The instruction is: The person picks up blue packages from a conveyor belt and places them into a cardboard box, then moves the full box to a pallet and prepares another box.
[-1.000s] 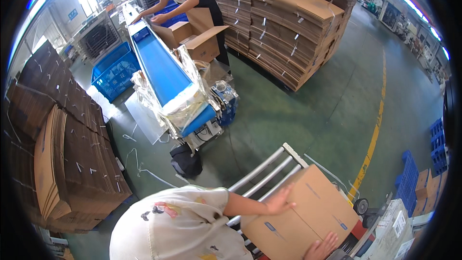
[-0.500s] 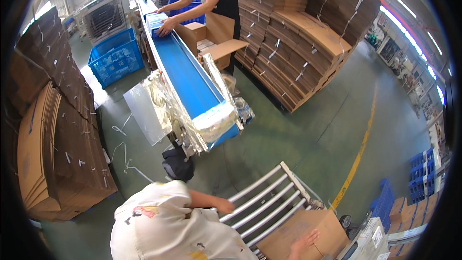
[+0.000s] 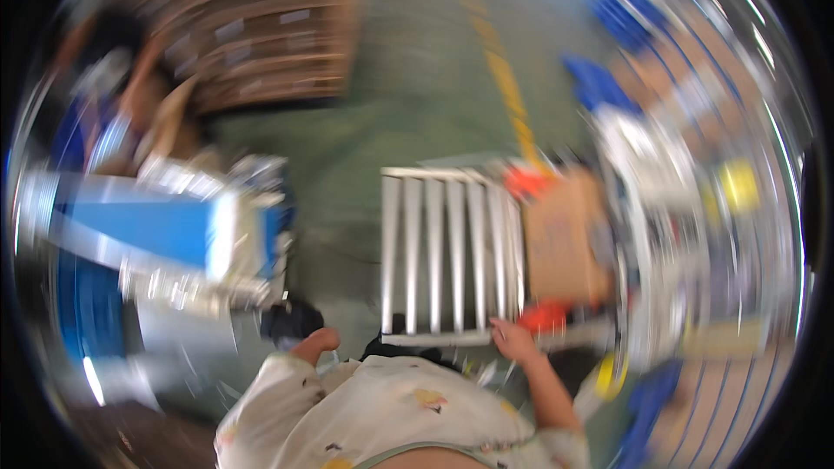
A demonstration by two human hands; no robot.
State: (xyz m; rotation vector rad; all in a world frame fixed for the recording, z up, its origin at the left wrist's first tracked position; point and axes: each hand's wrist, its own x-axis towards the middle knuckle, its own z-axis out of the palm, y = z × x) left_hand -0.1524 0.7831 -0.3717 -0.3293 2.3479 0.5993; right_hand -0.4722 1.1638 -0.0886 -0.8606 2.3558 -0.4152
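Clock positions are read from the view's centre.

- Stack of flat cardboard (image 3: 269, 43), brown, tied; 11 o'clock, blurred.
- Belt conveyor (image 3: 148, 226), blue belt, silvery wrapping at its near end; 9 o'clock.
- Roller frame (image 3: 434, 252), pale metal, bare rollers; from the centre toward 4 o'clock.
- Carton (image 3: 560, 239), brown cardboard; 3 o'clock, at the frame's right end, between two red parts (image 3: 543, 319). Handling, by judgement: stiff walls, dry and not slippery, corners liable to crush; weight cannot be told. Best hold: a flat palm on each of two opposite sides, low down.
- Dark bundle (image 3: 293, 323); between 7 and 8 o'clock, near the left hand.
- Right hand (image 3: 514, 339); 5 o'clock, at the frame's near rail, well apart from the carton; whether it grips the rail cannot be told.
- Left hand (image 3: 323, 341); 7 o'clock, fingers seemingly curled, nothing visible in it; grip cannot be told.
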